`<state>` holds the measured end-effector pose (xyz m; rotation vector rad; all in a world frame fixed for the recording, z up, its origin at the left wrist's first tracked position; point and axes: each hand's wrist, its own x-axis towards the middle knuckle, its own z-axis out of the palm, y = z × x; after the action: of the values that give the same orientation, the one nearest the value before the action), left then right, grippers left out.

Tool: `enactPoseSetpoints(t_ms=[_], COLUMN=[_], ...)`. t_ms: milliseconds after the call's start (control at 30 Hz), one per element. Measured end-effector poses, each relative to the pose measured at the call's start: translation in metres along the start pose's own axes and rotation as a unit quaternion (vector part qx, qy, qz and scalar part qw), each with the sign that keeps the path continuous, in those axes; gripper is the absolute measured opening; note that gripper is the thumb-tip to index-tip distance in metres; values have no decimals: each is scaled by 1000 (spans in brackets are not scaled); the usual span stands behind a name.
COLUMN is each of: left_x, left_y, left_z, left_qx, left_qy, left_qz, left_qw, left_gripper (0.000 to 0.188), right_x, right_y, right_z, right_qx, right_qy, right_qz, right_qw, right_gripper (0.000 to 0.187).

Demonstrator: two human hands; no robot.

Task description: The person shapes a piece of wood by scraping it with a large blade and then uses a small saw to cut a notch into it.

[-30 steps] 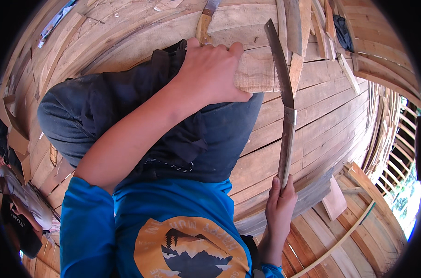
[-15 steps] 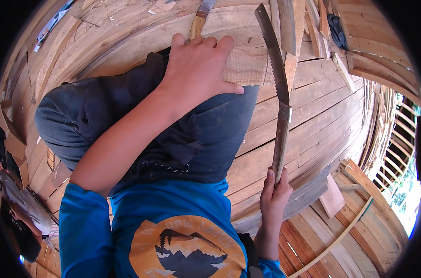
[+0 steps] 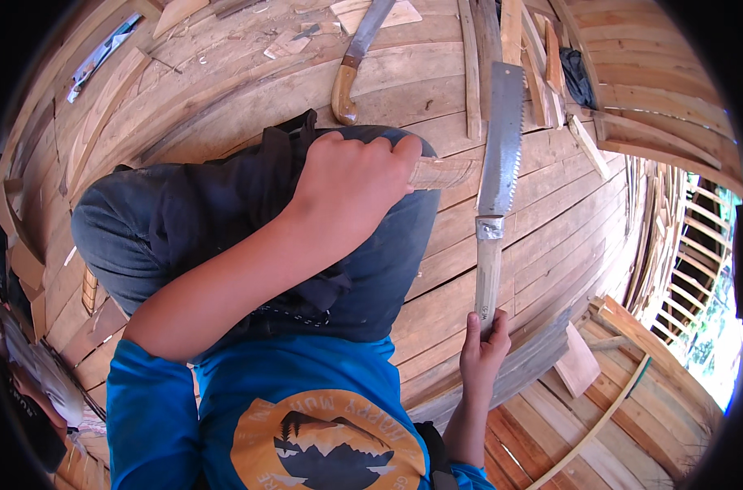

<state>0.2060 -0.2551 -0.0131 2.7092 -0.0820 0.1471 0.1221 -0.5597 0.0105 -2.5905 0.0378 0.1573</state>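
Far to the left of the saw, at the edge of the view, another person shows only in part, dim and blurred. Nearer the saw come the wearer's folded legs in dark trousers. Across them slants the bare left forearm, bent at the elbow below a blue sleeve and reaching up toward the saw's blade. Left of the blade's upper part, a big knife with a wooden handle lies on the floorboards, its metal pointing away from the wearer. Just beyond that handle, on the wearer's side, the left hand is turned back upward, knuckles raised, fingers bent close together over a piece of wood; their tips are hidden, and I cannot tell how the thumb sits. The wood rests on the leg, its free end just beside the left edge of the blade; whether they touch, I cannot tell. The saw itself points away from the body, flat side up, teeth along its right edge. At the lower end of its handle, the right hand comes up from below, thumb along the left side, fingers curled round the other, pinching the handle between them. Right of the blade's top lie loose boards and a dark bag
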Motion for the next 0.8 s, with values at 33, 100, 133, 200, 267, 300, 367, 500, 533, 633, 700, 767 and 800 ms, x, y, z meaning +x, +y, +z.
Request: enactPoseSetpoints(t_ms=[33, 100, 133, 200, 267, 300, 367, 500, 533, 633, 700, 767, 800], left_x=[-2, -4, -5, -7, -9, -9, -11, -12, -12, -9, -8, -5, -2], left_y=[2, 4, 6, 9, 9, 9, 9, 6, 6, 4, 3, 1, 0], left_z=[-2, -4, -4, -4, 0, 1, 0, 3, 3, 3, 3, 3, 2], left_qx=[14, 43, 45, 46, 45, 44, 46, 30, 22, 4, -1, 1, 3], left_qy=[-10, -29, -33, -41, -21, -12, -8, -6, -5, -4, -8, -31, -42], left_qz=[8, 25, 27, 29, 32, 34, 34, 34, 31, 25, 21, 11, 5], left_qw=[1000, 998, 998, 998, 998, 998, 998, 999, 999, 1000, 1000, 999, 999], left_gripper=[35, 32, 31, 30, 29, 28, 28, 30, 30, 31, 32, 32, 32], right_x=[-1, -6, -9, -16, -24, -26, -25, -22, -20, -15, -11, -6, -5], right_y=[3, 10, 9, 4, 16, 19, 19, 17, 15, 10, 6, 2, -1], right_z=[0, 2, 4, 9, 14, 16, 19, 24, 24, 26, 28, 28, 27], right_qx=[-15, -16, 10, 61, 40, 30, 22, 15, 13, 5, -6, -25, -35], right_qy=[-13, -40, -28, -7, 14, 25, 25, 19, 20, 21, 21, 10, 4], right_qz=[10, 37, 40, 46, 8, -10, -27, -22, -26, -32, -30, -20, -16], right_qw=[1000, 998, 999, 997, 999, 999, 999, 999, 999, 999, 999, 999, 999], right_gripper=[21, 20, 20, 20, 23, 24, 25, 27, 26, 25, 25, 26, 26])
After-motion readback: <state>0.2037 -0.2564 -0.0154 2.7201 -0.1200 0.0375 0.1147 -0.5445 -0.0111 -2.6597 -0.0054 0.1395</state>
